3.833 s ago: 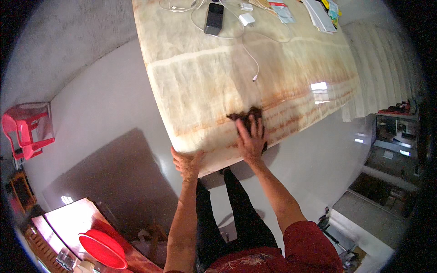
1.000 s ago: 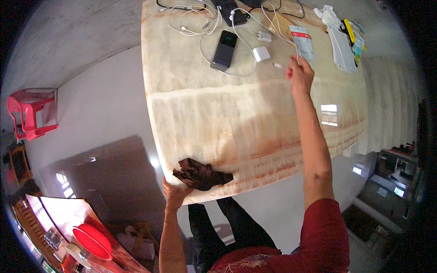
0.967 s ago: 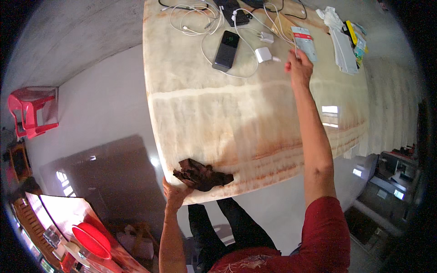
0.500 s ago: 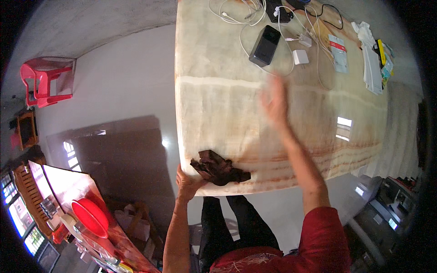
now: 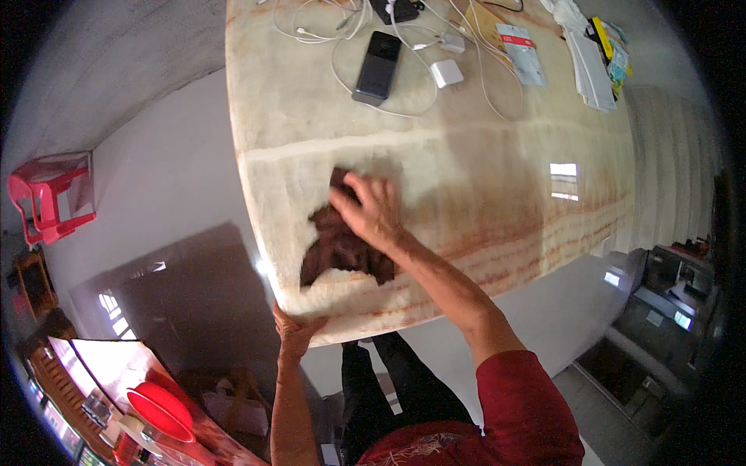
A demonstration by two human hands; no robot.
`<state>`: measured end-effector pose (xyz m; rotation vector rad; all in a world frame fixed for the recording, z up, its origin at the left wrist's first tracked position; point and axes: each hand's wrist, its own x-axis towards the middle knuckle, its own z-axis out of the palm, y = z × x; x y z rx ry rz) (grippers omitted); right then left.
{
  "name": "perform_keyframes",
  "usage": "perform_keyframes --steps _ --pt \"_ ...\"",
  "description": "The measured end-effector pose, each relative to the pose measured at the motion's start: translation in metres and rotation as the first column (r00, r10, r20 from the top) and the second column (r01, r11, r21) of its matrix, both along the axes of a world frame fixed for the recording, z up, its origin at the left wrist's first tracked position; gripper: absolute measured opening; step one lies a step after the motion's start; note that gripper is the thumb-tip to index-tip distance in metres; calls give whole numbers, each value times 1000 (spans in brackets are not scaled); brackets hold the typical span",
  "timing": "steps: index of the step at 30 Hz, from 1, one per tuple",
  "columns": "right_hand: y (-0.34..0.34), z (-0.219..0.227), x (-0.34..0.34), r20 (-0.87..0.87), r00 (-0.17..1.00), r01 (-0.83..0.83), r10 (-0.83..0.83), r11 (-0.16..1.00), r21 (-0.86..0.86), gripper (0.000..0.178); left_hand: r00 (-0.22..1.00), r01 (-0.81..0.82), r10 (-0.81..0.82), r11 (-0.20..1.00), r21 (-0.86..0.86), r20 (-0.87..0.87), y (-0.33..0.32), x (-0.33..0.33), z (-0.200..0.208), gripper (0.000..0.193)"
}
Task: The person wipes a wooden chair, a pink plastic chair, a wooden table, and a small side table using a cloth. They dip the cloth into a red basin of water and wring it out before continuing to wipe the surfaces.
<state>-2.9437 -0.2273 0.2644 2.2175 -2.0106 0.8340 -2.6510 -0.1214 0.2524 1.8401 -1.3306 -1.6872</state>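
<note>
A dark brown cloth (image 5: 336, 247) lies spread and crumpled on the marbled cream table (image 5: 497, 179), towards its near left part. My right hand (image 5: 374, 211) is closed over the upper end of the cloth, pressing it against the tabletop with curled fingers. The lower folds of the cloth trail free towards the near edge. My left hand (image 5: 293, 332) grips the table's near left corner, and some of its fingers are hidden by the edge.
A black power bank or phone-like device (image 5: 378, 68), a white charger (image 5: 447, 74) and tangled white cables (image 5: 334, 35) lie at the table's far side. A white and red packet (image 5: 521, 53) and white papers (image 5: 590, 70) are farther right. A pink chair (image 5: 50, 194) stands left.
My right hand has come down and nearer, and now holds the cloth. The cloth has moved away from the near edge and spread out. My left hand stays at the corner; the view has shifted.
</note>
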Motion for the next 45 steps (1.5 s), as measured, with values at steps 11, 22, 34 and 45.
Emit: perform_keyframes --steps 11,22,34,45 --pt "0 -9 19 -59 996 80 -69 975 207 63 1000 -8 4 988 154 21 -1 -5 -14 112" --pt "11 -15 -159 -259 810 566 -526 817 110 48 970 -41 88 977 207 -226 2 8 -18 113" --pt "31 -11 -113 -263 932 291 -249 947 134 46 937 -100 169 968 229 -305 18 40 -63 110" --pt "71 -9 -197 -277 827 538 -489 831 138 51 999 20 -11 984 175 -49 0 10 -4 101"
